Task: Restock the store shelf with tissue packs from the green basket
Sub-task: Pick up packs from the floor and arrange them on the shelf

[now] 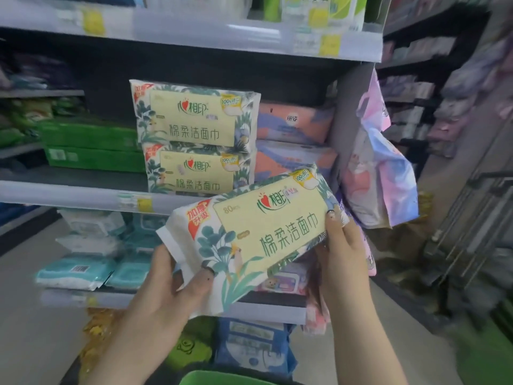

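A shop aisle, seen from a head-worn camera: tiered grey retail shelving (pixel 83 176) carries clear price-label strips (pixel 194 31) with yellow and white tags along each shelf edge. Packaged paper goods fill the tiers in stacked rows, among them identical leaf-printed tissue packs (pixel 194 115), green packs (pixel 91 134) and teal wet-wipe pouches (pixel 77 270). More stocked shelving (pixel 410 87) lines the far side of the aisle, and pastel bags (pixel 380 173) hang from the shelf end.
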Motion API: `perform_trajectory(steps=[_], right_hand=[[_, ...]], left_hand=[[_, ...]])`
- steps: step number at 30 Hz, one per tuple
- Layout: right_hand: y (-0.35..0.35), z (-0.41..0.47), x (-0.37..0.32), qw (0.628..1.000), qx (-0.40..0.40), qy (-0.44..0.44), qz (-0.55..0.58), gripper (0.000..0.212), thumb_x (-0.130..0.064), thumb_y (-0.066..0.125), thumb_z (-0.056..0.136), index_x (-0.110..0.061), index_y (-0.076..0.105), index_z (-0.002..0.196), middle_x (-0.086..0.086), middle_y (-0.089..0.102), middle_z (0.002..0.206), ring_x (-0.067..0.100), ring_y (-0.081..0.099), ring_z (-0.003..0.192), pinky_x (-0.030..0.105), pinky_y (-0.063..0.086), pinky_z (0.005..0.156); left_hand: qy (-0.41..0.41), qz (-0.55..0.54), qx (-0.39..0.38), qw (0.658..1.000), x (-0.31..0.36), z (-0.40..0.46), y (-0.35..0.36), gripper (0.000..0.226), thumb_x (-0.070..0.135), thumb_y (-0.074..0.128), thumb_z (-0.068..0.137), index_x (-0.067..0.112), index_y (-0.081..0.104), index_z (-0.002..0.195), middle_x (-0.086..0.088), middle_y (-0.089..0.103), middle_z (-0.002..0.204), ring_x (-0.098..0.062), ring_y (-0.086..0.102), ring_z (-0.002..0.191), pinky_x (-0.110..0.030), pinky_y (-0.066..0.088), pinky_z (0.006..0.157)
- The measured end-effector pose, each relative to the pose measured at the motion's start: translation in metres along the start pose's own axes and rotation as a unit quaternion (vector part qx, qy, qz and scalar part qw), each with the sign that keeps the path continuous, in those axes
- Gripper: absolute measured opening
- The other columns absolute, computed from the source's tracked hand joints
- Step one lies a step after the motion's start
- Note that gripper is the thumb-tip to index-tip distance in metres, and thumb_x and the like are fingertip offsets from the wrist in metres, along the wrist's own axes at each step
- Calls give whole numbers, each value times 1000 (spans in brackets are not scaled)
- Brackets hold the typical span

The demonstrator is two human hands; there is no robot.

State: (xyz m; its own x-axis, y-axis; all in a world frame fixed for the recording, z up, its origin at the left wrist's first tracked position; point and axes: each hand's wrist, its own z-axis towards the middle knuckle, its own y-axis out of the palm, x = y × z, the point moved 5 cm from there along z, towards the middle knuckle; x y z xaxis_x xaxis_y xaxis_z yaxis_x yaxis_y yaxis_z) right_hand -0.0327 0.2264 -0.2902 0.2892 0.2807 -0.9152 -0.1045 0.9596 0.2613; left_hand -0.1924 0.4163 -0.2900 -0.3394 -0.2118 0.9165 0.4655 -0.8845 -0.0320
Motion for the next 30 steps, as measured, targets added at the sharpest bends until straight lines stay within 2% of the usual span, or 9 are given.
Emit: perform_trajectory(steps=[3,6,8,12,16,18,23,27,30], right_hand=[[3,5,-3,1000,5,-5,18,17,-18,49,96,-11,59,109,-6,61,81,-8,53,57,7,43,51],[5,8,-4,999,11,-1,49,16,-20,51,95,-19,60,108,-4,68,93,-2,61,73,15,48,62],[5,9,-2,998,6,5,56,13,-19,52,94,-21,60,105,-2,70,97,4,64,82,23,49,69],[7,10,3,999,-12,13,52,13,-20,57,92,-18,59,105,3,71,100,14,68,89,27,53,68],[19,5,4,999,-33,-1,31,36,-39,66,74,-20,59,103,10,69,105,33,64,102,54,51,88],[26,4,7,999,-41,-1,17,30,-46,66,67,-29,61,92,10,69,101,34,64,97,59,49,87],[45,3,13,998,-55,-8,1,14,-43,65,67,-37,61,80,3,66,88,20,56,82,43,48,73],[55,2,12,998,-67,-19,-7,19,-35,63,73,-26,57,88,9,69,97,20,62,87,40,50,79],[65,4,2,996,-69,-48,4,19,-23,68,80,-19,53,91,6,67,92,8,62,78,19,51,69]], left_hand=[[-60,32,10,998,1,9,7,78,77,73,30,57,39,98,25,59,108,13,57,93,-20,41,73],[-79,57,44,994,0,16,10,79,68,72,45,33,35,105,25,54,103,11,54,86,-19,40,68],[-77,45,56,994,-3,22,11,81,61,70,37,33,35,105,25,56,101,13,58,83,-22,44,73],[-70,18,62,995,-12,26,9,74,55,67,35,43,33,100,21,55,107,17,59,84,-19,44,73],[-53,-13,65,996,-20,32,-3,71,52,69,39,43,35,101,17,53,117,11,60,93,-24,45,83],[-43,-25,70,996,-21,37,-12,70,50,69,40,42,35,102,19,55,115,9,61,94,-22,45,81],[-6,-17,76,997,-20,48,-35,68,49,67,44,42,36,105,38,61,92,13,60,92,-16,49,74],[24,-11,82,996,-14,53,-47,76,50,66,49,38,36,117,37,60,98,12,59,96,-10,49,70],[57,-7,86,995,-3,62,-53,72,50,66,51,40,38,117,35,61,100,12,60,95,-8,48,70]])
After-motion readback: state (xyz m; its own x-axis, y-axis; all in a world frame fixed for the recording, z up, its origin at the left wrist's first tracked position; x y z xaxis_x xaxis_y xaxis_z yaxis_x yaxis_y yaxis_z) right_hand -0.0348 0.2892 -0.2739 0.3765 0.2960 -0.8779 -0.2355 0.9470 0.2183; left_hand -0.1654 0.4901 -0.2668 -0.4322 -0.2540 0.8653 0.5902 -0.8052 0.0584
